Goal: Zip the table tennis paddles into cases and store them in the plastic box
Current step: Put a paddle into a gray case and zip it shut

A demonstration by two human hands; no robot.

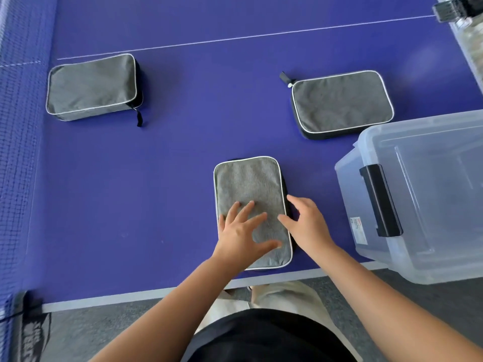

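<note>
Left hand (243, 231) fingers spread flat on near grey case (248, 184), right hand (305, 220) loosely curled at its side edge, blue table (183, 152), plastic box (423, 194) label unreadable right of fingers.

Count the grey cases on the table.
3: near case under the hands, far left case by the net, far right case beside the box. None visible inside the box.
</note>
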